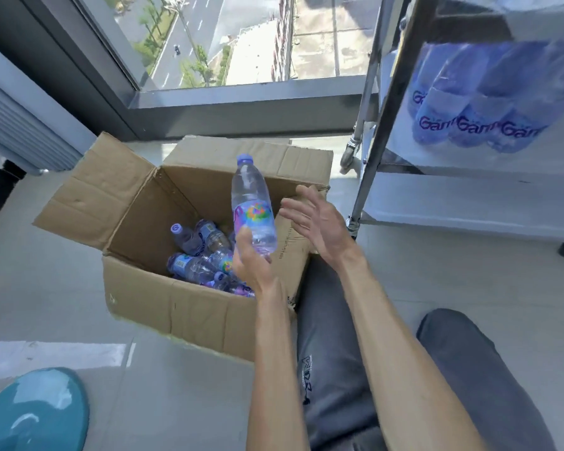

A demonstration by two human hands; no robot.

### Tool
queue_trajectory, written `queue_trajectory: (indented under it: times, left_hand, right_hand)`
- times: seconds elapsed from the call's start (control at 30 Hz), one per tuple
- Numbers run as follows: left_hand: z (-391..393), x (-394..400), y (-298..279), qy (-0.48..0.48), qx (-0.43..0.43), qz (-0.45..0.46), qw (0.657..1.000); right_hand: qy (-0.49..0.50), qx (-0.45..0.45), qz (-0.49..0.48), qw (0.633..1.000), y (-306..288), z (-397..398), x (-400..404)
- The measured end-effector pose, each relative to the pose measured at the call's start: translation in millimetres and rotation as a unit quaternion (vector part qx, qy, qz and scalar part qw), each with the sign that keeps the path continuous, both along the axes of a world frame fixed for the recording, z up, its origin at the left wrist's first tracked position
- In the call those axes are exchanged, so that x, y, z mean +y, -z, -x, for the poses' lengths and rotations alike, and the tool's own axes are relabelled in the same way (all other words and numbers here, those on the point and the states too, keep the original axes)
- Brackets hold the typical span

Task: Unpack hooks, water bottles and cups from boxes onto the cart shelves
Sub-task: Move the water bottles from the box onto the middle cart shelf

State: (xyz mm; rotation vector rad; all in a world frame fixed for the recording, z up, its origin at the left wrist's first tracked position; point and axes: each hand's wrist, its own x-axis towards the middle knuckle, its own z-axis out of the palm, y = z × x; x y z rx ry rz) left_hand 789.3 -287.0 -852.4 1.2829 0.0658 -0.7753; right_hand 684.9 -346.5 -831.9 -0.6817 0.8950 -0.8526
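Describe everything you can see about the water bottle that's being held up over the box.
The water bottle is clear plastic with a purple screw cap still on and a purple label bearing a multicoloured emblem. It appears full and stands nearly upright, cap up, above the open cardboard box. The left hand grips its lower end from below; the right hand, fingers spread, is close beside it without visibly touching. More bottles of the same kind lie in the box beneath it.

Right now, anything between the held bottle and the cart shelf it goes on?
Only the right hand, open just right of the water bottle that the left hand holds upright over the cardboard box. Beyond it, the cart post edges the shelf; otherwise the gap looks open.
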Motion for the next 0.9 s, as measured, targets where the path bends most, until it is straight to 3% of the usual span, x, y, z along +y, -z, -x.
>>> queue_trajectory:
  times: [0.1, 0.2, 0.27, 0.33, 0.43, 0.5, 0.57, 0.67, 0.8, 0.9]
  left_hand:
    - [26.7, 34.7, -8.1, 0.142, -0.055, 0.050, 0.987]
    - [51.1, 37.8, -25.2, 0.296, -0.204, 0.098, 0.928]
    - [72.3, 30.7, -38.1, 0.353, -0.225, 0.138, 0.898]
    - [99.0, 26.9, -45.7, 0.403, -0.200, 0.154, 0.880]
    - [142.1, 27.1, -53.3, 0.491, -0.054, 0.086, 0.865]
    - [167.5, 29.2, -56.8, 0.597, -0.036, 0.009, 0.801]
    - [188.9, 36.1, -56.9, 0.656, -0.025, 0.005, 0.754]
    - [213.3, 49.0, -59.0, 0.623, -0.015, 0.046, 0.781]
    - [244.8, 59.9, -61.6, 0.517, -0.127, 0.035, 0.846]
    - [263.0, 61.6, -65.1, 0.450, -0.199, 0.033, 0.870]
  right_hand:
    - [0.020, 0.038, 0.070, 0.997, -37.7, 31.2, 3.4]
    - [0.085, 0.103, 0.131, 0.982, -66.1, 61.6, 9.7]
    - [0.149, 0.148, 0.149, 0.966, -76.6, 88.7, 14.9]
    - [0.225, 0.121, 0.159, 0.954, -79.3, 123.8, 19.8]
    - [0.261, 0.029, 0.174, 0.949, -81.1, 177.3, 28.1]
    - [0.256, -0.001, 0.204, 0.945, -77.2, 206.1, 36.9]
    - [0.270, -0.051, 0.212, 0.938, -75.3, 227.1, 48.4]
    - [0.293, -0.107, 0.201, 0.929, -74.6, 254.6, 59.8]
    - [0.286, 0.066, 0.187, 0.938, -82.1, 278.1, 62.0]
    - [0.255, 0.126, 0.233, 0.930, -81.4, 286.9, 65.4]
